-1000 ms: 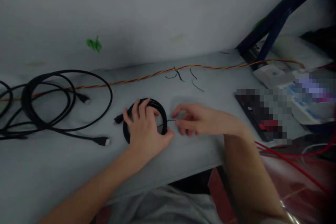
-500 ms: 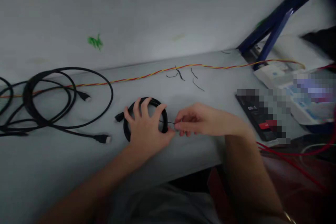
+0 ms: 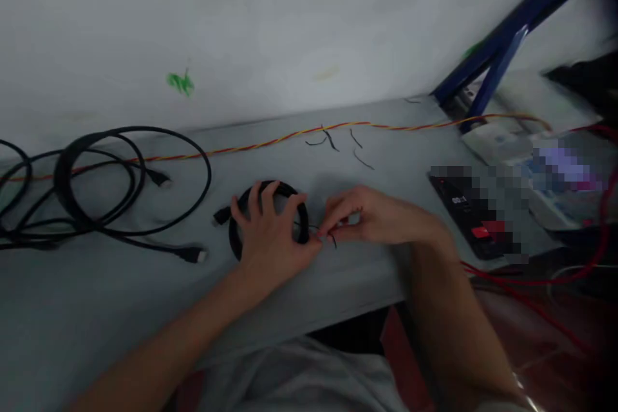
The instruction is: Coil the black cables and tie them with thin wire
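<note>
A black cable wound into a small coil lies flat on the grey table, its plug sticking out to the left. Over the coil my left hand is spread, fingertips hooked on its far rim and thumb at its right side, holding it down. Just right of the coil, my right hand pinches a thin black twist tie. The tie runs out from the coil's right side, and its loose end hangs below my fingertips. Part of the tie is hidden by the fingers.
Looser black cables with plugs lie at the left. A red-yellow twisted wire crosses behind, near several loose ties. A black-and-red box, partly blurred out, lies right, by a blue metal frame and red cables.
My right fingers have shifted slightly closer to the coil and pinch the tie differently, with its end now showing below them. My left hand stays on the coil; the view has shifted slightly.
</note>
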`<action>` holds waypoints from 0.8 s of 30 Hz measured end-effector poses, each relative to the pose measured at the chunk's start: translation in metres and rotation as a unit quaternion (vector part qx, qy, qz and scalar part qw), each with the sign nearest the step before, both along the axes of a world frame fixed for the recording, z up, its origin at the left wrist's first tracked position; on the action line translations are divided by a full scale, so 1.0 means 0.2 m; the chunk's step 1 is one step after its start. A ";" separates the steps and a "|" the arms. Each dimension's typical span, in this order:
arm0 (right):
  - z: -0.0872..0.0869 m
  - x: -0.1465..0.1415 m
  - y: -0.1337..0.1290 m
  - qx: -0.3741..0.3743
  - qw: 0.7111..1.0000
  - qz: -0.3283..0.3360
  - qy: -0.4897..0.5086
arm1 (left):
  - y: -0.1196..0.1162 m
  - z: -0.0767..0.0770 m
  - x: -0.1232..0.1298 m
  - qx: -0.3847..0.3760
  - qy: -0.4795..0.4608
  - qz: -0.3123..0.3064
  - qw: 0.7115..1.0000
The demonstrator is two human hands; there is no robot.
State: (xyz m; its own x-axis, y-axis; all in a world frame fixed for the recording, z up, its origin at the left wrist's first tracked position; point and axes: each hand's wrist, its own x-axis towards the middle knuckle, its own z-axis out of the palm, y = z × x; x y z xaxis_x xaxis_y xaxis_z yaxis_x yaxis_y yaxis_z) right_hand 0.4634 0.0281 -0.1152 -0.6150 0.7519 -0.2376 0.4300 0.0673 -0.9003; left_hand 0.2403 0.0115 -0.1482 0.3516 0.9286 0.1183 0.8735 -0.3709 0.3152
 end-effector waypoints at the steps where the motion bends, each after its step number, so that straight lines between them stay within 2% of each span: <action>1: 0.00 -0.01 0.00 0.002 1.000 -0.008 0.007 | 0.00 0.00 0.00 0.000 -0.002 -0.002 1.000; 7: -0.05 -0.07 0.01 0.064 0.993 -0.088 0.053 | 0.01 -0.02 -0.02 0.000 0.000 -0.009 1.000; 10: -0.06 -0.11 0.01 0.064 0.989 -0.116 0.063 | 0.01 -0.02 -0.02 0.000 0.005 -0.009 1.000; 16: -0.07 -0.15 0.01 0.083 0.990 -0.088 0.071 | 0.01 -0.03 -0.02 0.009 0.004 -0.009 1.000; 19: -0.09 -0.17 0.02 0.095 0.987 -0.097 0.081 | 0.01 -0.03 -0.02 0.010 0.002 -0.010 1.000; 21: -0.12 -0.19 0.03 0.060 0.987 -0.111 0.102 | 0.01 -0.03 -0.02 0.013 -0.002 -0.009 1.000; 24: -0.16 -0.20 0.04 -0.033 0.979 -0.145 0.137 | 0.01 -0.04 -0.02 0.020 -0.017 -0.004 1.000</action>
